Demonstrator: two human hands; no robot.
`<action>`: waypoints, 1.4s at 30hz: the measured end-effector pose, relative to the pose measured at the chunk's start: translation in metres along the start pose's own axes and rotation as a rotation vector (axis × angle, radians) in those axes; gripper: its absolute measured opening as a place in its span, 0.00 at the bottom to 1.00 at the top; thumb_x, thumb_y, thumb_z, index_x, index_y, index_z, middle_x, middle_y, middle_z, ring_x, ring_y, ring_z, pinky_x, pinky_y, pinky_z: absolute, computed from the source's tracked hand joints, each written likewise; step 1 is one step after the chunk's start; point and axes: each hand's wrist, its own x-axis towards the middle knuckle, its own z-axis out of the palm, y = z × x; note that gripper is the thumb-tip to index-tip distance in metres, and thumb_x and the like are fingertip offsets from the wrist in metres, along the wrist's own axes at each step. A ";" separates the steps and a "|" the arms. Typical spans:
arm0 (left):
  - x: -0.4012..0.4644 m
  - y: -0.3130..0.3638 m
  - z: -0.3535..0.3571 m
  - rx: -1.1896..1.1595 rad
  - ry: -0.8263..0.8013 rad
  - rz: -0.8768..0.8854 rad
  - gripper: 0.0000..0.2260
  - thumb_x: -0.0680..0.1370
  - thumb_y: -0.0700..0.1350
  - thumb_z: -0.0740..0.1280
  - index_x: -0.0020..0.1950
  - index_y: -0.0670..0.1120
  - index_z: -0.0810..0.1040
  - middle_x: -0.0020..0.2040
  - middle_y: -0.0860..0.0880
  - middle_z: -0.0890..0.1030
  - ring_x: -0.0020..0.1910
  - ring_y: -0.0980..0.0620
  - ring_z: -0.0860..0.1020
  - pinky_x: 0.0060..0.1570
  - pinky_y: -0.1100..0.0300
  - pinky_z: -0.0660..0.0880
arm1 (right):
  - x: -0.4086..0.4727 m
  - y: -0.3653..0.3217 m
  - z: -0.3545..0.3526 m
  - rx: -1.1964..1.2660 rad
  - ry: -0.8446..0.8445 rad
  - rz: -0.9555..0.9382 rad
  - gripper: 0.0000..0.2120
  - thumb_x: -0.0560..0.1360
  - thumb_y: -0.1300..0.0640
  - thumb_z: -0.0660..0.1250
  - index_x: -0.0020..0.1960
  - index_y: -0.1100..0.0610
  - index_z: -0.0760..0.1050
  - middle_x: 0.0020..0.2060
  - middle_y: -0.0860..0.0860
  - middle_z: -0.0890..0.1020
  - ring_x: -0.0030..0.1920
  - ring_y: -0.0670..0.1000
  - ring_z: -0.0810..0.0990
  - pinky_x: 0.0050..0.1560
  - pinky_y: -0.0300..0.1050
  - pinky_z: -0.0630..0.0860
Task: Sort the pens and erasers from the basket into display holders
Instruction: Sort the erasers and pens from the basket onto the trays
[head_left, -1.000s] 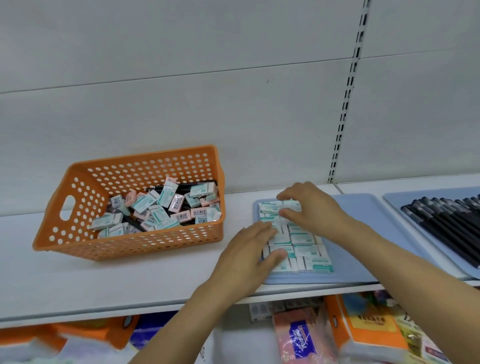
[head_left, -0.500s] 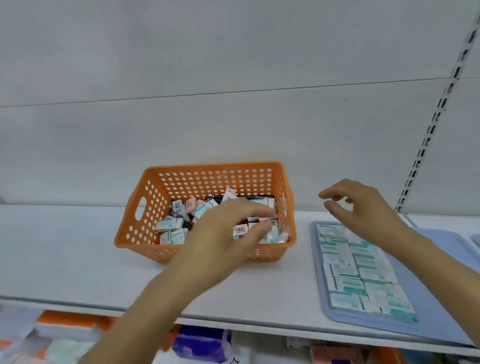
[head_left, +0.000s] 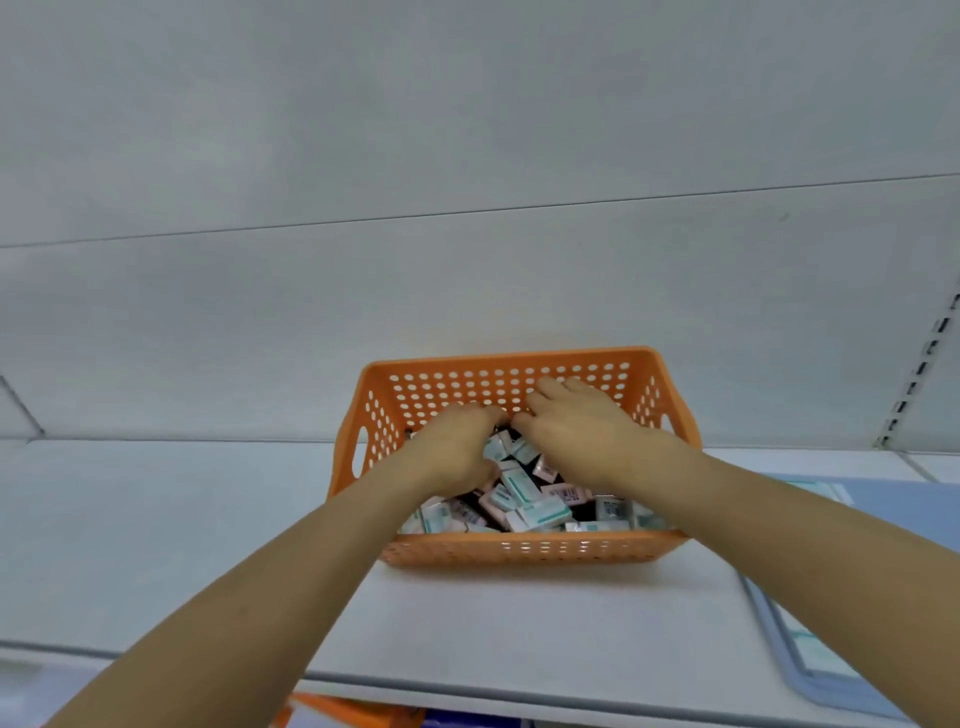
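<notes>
Both of your hands have left the blue tray and gone into the orange basket (head_left: 519, 552), which now sits square in front of you on the shelf (head_left: 156, 545). Your left hand (head_left: 452, 447) curls down into the heap of erasers (head_left: 524, 493); your right hand (head_left: 582, 426) lies over the far side with its fingers (head_left: 550, 388) bent. Whether either set of fingers has clamped on an eraser I cannot tell, since the hands hide their own tips. Dark shapes under the erasers may be pens. The blue tray (head_left: 779, 631) is just beside the basket on your right. Judging from the loose pile, a hasty scoop could drag neighbours over the rim, or mix pink and green erasers in one handful and spoil the rows.
</notes>
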 end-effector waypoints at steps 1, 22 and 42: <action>0.000 -0.001 0.000 -0.024 -0.017 -0.012 0.26 0.74 0.44 0.72 0.70 0.47 0.69 0.64 0.47 0.76 0.61 0.47 0.74 0.60 0.53 0.72 | 0.000 0.001 0.000 -0.019 -0.005 0.019 0.15 0.77 0.58 0.63 0.63 0.56 0.72 0.58 0.52 0.76 0.61 0.54 0.69 0.58 0.48 0.67; -0.023 -0.006 -0.018 -0.365 -0.005 -0.098 0.09 0.75 0.45 0.72 0.52 0.53 0.77 0.51 0.53 0.80 0.47 0.54 0.79 0.47 0.55 0.80 | -0.019 0.006 -0.015 0.242 -0.199 0.063 0.11 0.76 0.63 0.63 0.57 0.54 0.69 0.47 0.49 0.78 0.41 0.50 0.74 0.37 0.44 0.69; -0.025 0.225 0.014 -1.096 0.071 0.195 0.08 0.76 0.42 0.72 0.54 0.49 0.79 0.48 0.49 0.84 0.42 0.52 0.82 0.45 0.57 0.81 | -0.270 0.146 0.039 0.990 -0.077 0.939 0.08 0.79 0.60 0.63 0.43 0.62 0.77 0.32 0.50 0.78 0.30 0.46 0.73 0.30 0.36 0.68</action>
